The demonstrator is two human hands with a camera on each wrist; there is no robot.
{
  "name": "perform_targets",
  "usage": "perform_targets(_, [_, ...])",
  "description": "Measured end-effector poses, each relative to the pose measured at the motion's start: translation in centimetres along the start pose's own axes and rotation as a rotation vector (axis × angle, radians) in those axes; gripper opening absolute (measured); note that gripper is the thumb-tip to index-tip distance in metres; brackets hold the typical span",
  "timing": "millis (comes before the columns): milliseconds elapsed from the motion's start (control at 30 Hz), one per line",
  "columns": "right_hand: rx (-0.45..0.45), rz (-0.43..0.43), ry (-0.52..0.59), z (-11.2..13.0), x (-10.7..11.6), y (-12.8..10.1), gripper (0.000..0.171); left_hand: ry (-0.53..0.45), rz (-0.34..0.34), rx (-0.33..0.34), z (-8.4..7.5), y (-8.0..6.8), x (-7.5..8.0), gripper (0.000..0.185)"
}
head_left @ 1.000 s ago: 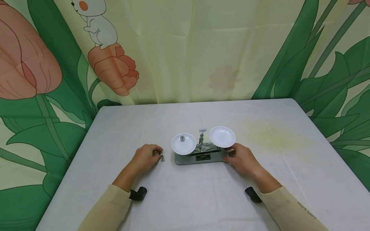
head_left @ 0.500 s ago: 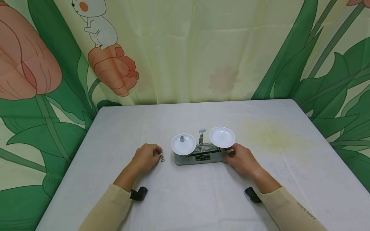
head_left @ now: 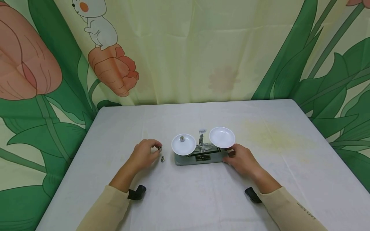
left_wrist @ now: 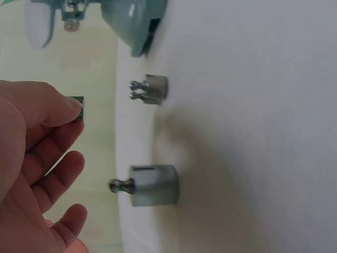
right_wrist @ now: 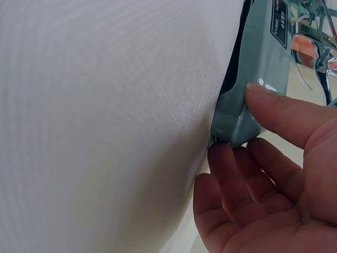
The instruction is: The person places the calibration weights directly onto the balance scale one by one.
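Observation:
A grey-green balance scale (head_left: 185, 159) with two white pans stands mid-table. On its left pan (head_left: 186, 149) sits a small metal weight (head_left: 182, 139); the right pan (head_left: 222, 136) holds nothing. My left hand (head_left: 144, 154) pinches another small weight (left_wrist: 81, 100) between thumb and forefinger, above the table, most of it hidden by the fingertips. Below it stand a larger knobbed cylinder weight (left_wrist: 155, 185) and two smaller weights (left_wrist: 157, 87) side by side. My right hand (head_left: 242, 158) grips the right end of the base, thumb on its front face, fingertips at its end.
The table (head_left: 202, 199) has a white cloth with a yellowish stain at the right. Behind hangs a printed curtain (head_left: 179, 57) with leaves, a rabbit and a carrot. A black wrist camera (head_left: 137, 193) sits at the left cuff, another (head_left: 253, 195) at the right.
My left hand has risen slightly with the pinched weight, leaving the other weights standing below it. The right hand and the scale have stayed where they were.

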State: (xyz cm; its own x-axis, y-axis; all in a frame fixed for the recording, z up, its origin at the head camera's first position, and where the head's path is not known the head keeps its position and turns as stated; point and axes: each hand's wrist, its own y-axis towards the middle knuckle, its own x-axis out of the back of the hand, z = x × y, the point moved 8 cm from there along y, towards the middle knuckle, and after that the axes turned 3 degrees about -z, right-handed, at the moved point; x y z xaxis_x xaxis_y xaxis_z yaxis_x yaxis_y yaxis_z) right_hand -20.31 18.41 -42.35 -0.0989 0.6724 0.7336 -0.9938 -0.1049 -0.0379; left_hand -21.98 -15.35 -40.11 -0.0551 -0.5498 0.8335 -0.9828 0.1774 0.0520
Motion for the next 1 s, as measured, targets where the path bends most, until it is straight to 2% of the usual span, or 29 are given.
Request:
perform_targets(400, [0.006, -0.001, -0.005, 0.2, 0.0, 0.0, 0.049, -0.011, -0.035, -0.132, -3.5, -0.4, 1.7, 0.019])
perform_targets(667, [-0.005, 0.008, -0.002, 0.1, -0.1, 0.0, 0.050, -0.013, -0.030, -0.147, -5.5, -0.3, 2.0, 0.019])
perform_targets(1000, [-0.017, 0.008, -0.003, 0.1, 0.0, -0.1, 0.050, -0.032, -0.036, -0.180, -7.0, 0.2, 1.7, 0.019])
